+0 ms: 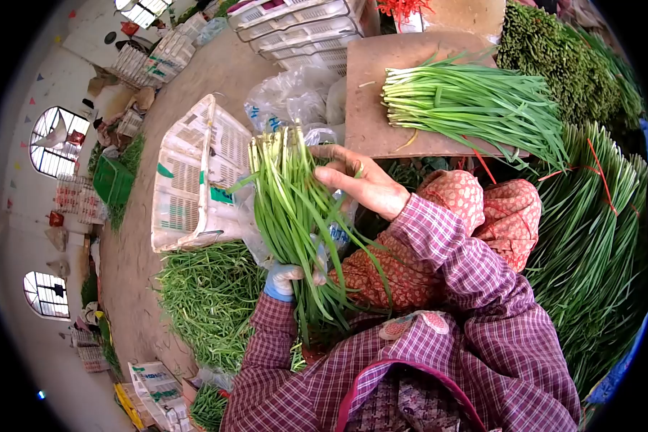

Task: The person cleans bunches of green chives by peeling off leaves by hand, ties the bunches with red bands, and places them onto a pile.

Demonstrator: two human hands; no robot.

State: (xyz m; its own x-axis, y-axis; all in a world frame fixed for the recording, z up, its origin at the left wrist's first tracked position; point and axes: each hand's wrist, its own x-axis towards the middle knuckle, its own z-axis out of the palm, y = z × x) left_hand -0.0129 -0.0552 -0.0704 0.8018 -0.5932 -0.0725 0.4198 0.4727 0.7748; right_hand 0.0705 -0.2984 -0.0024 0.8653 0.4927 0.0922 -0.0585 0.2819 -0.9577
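Observation:
A bunch of long green stalks with pale cut ends [288,209] stands tilted in front of my body. My left hand [288,279], in a pale glove with a blue cuff, is wrapped round its lower part. Bare, my right hand [360,180] is at the upper right side of the bunch, thumb and fingers apart, the fingertips near the pale ends. Whether they touch the stalks I cannot tell. Another pile of green stalks [475,104] lies on a brown board [367,137] beyond my right hand.
A white plastic crate [183,173] stands at the left, above a heap of loose greens [212,309]. Clear plastic bags [295,97] lie behind the bunch. Tied bundles [597,237] fill the right side. Far left, a person [104,133] sits near a green crate [113,181].

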